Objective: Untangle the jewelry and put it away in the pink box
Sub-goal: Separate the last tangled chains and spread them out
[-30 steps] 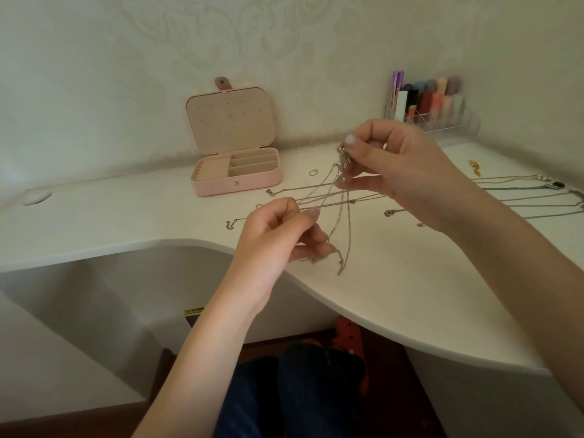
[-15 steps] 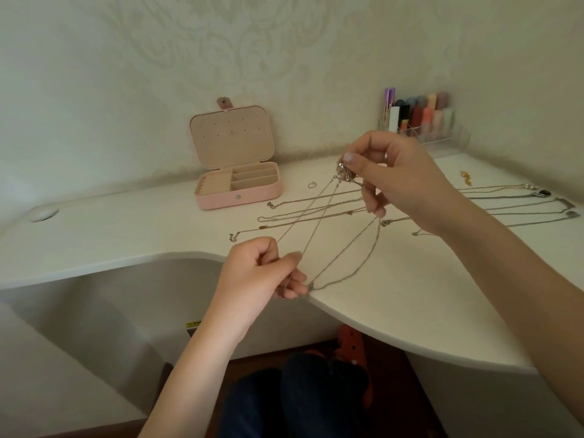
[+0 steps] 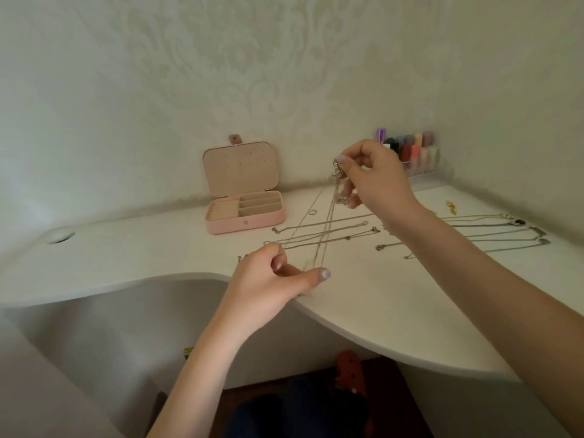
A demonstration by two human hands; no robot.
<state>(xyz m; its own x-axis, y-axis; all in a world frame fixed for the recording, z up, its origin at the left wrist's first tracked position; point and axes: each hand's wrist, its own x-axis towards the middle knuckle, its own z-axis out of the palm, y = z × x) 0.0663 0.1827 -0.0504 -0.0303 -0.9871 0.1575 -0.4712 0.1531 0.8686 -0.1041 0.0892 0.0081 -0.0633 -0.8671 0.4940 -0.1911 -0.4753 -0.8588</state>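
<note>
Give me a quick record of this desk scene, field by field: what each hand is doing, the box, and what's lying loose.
left hand: low, near the desk edge, pinching the lower end of the chains
right hand: raised, pinching the upper end of the tangled chains
pink box: lid open, upright against the wall, compartments look empty
desk: white, curved front edge
loose necklaces: laid out in rows at right
small ring: on the desk, right of the box

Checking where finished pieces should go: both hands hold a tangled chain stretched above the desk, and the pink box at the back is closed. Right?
Not quite. The pink box is open, its lid standing up against the wall, as the head view shows. The rest holds: the left hand and right hand hold the tangled chain stretched above the desk.
</note>
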